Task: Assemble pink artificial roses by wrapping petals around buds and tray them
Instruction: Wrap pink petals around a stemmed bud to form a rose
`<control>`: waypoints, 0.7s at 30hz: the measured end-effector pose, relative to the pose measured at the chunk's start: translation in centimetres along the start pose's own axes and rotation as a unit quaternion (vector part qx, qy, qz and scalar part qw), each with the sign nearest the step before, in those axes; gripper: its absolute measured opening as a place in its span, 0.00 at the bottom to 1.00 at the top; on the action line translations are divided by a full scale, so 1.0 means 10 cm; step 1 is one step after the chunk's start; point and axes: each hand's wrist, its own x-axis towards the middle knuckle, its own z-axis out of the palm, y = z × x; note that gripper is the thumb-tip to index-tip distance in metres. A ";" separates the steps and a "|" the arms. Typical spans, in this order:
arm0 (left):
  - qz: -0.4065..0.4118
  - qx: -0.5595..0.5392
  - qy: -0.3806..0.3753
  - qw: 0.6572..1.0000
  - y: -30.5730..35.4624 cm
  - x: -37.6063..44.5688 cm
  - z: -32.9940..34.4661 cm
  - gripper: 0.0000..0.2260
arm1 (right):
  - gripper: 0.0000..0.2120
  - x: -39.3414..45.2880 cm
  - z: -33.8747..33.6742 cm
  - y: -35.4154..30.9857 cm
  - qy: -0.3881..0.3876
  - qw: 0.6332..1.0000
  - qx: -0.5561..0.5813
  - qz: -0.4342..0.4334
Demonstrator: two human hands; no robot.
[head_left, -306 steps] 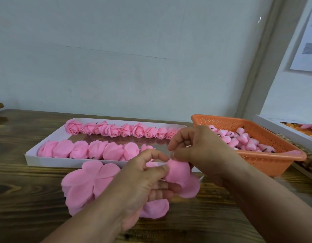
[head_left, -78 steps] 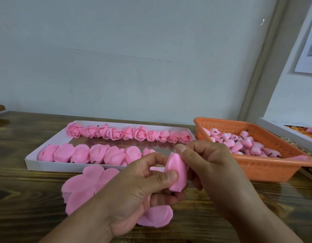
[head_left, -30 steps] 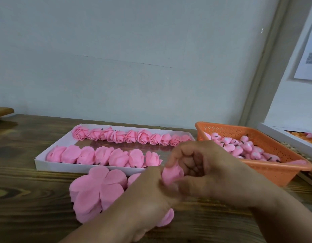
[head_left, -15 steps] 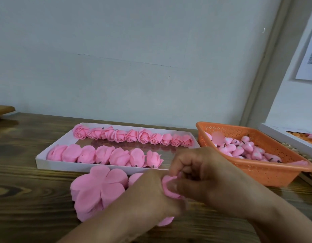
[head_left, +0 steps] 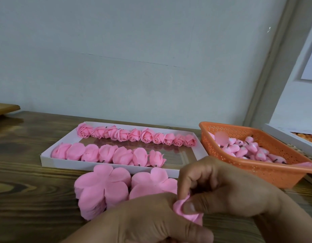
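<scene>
The left hand and the right hand are curled together around a half-wrapped pink rose, pinched between their fingertips. Just behind, two petal stacks are laid on the wooden table. Farther back, finished roses are lined in the white tray, and buds are heaped in the orange basket.

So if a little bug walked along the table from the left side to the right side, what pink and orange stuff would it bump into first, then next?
Wooden board at the left edge → stack of flat pink petals → second petal stack → half-wrapped rose pinched by both hands → orange basket of buds → white box at the right edge.
</scene>
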 end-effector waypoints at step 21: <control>0.140 0.236 0.166 0.947 -0.03 0.16 -0.03 0.17 | 0.06 0.05 0.10 0.19 0.154 0.983 -0.079 -0.058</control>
